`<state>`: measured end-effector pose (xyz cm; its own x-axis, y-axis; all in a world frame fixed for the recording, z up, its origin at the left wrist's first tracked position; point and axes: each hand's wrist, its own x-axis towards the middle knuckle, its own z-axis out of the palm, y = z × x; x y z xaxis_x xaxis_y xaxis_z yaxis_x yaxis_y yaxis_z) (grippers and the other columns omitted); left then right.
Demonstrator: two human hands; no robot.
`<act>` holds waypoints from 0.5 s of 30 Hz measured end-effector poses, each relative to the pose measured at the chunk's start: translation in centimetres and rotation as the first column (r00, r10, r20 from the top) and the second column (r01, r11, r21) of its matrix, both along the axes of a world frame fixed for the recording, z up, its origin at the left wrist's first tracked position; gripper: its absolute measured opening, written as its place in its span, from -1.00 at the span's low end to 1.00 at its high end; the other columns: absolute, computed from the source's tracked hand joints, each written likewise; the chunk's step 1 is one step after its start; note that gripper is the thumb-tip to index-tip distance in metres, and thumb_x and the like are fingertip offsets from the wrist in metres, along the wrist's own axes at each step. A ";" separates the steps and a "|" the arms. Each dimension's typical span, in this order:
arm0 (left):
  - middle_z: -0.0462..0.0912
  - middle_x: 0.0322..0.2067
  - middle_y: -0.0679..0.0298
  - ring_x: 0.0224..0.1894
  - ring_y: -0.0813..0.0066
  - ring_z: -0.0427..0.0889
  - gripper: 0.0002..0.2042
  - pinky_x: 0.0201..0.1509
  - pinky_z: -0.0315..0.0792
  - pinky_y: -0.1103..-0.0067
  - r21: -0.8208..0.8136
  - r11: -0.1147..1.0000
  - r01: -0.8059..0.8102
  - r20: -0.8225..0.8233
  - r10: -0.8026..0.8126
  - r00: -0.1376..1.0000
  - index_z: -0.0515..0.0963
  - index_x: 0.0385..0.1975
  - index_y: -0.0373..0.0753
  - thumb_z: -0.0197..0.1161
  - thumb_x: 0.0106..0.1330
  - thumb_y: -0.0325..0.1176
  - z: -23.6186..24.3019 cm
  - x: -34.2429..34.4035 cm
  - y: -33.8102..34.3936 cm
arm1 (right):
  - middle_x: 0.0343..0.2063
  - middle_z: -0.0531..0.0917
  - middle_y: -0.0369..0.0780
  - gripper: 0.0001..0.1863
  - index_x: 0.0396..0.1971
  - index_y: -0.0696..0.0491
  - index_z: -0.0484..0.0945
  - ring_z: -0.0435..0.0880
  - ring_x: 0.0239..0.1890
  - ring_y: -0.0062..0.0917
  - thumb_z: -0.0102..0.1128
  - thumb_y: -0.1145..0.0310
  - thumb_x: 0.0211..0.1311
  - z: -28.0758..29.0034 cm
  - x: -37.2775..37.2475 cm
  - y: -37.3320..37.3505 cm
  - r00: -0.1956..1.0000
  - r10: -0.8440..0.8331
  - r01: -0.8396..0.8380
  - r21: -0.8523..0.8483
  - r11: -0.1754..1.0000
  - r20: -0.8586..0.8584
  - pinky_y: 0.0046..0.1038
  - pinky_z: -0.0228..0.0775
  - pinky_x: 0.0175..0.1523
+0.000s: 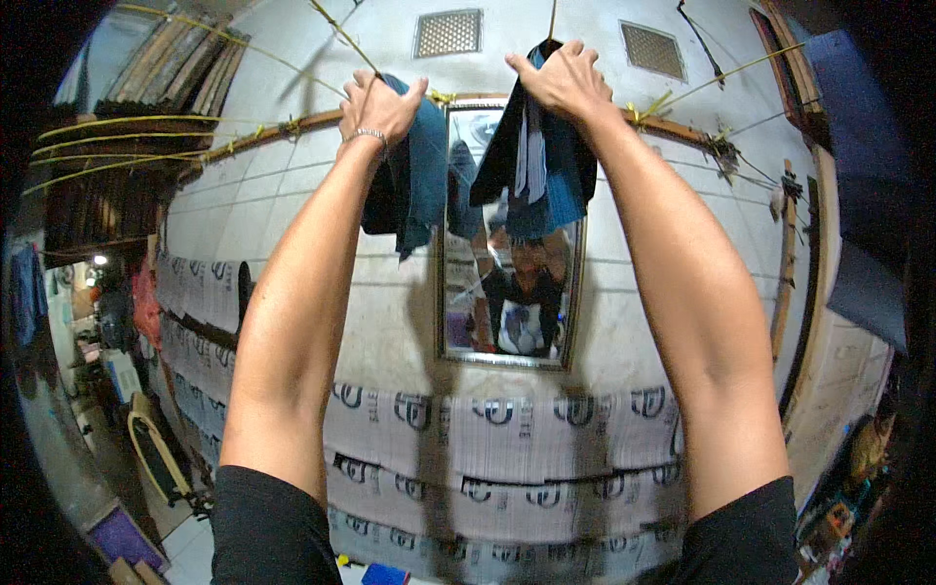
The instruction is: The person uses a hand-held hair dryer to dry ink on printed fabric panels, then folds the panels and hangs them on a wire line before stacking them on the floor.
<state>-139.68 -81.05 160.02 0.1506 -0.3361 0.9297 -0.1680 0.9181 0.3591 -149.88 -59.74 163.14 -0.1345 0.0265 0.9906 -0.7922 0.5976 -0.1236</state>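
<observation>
Both my arms are raised. My left hand (372,109) has its fingers curled over a teal and dark fabric piece (419,175) at a thin yellow line (336,49), high in the middle-left of the view. My right hand (568,83) grips the top of a second bundle of dark, blue and pale striped fabric (556,185), where another thin line runs up from it. The two bundles hang apart, in front of a framed mirror (507,331) on the white wall, which shows a partial reflection of a person and the fabric.
Printed pale sheets (507,439) hang in rows below. A wooden rail (283,132) with yellow ties crosses the wall. Stacked slats (166,68) are at upper left, dark blue material (868,195) at right. A cluttered passage (117,370) lies at left, with clutter (848,487) at lower right.
</observation>
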 end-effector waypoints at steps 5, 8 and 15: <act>0.26 0.17 -0.17 0.23 -0.13 0.30 -0.05 0.25 0.27 0.13 0.055 0.998 -0.017 0.010 0.016 1.000 0.11 0.22 -0.44 0.18 0.06 0.29 1.7 -5.3 -1.0 | 0.15 0.23 0.28 0.09 0.22 0.41 0.11 0.34 0.16 0.22 0.07 -0.32 0.00 2.4 -5.8 -2.8 1.000 -0.005 0.006 0.053 0.999 -0.006 0.02 0.32 0.17; 0.22 0.19 -0.13 0.26 -0.11 0.24 -0.04 0.25 0.23 0.05 0.093 0.994 -0.064 -0.007 0.065 0.998 0.12 0.21 -0.40 0.20 0.02 0.31 2.1 -8.6 -1.8 | 0.16 0.23 0.24 0.04 0.22 0.38 0.13 0.33 0.17 0.19 0.08 -0.24 -0.03 2.3 -7.7 -4.2 0.997 -0.058 0.062 0.060 0.996 -0.060 0.06 0.28 0.19; 0.21 0.19 -0.14 0.28 -0.15 0.20 0.01 0.25 0.19 0.01 -0.028 1.000 0.008 0.101 -0.005 0.995 0.14 0.21 -0.43 0.14 0.01 0.41 3.5 -10.1 -5.8 | 0.16 0.26 0.19 0.02 0.19 0.37 0.17 0.30 0.19 0.14 0.04 -0.26 -0.01 2.7 -9.3 -5.1 0.991 -0.099 0.103 0.034 0.994 -0.094 0.24 0.20 0.15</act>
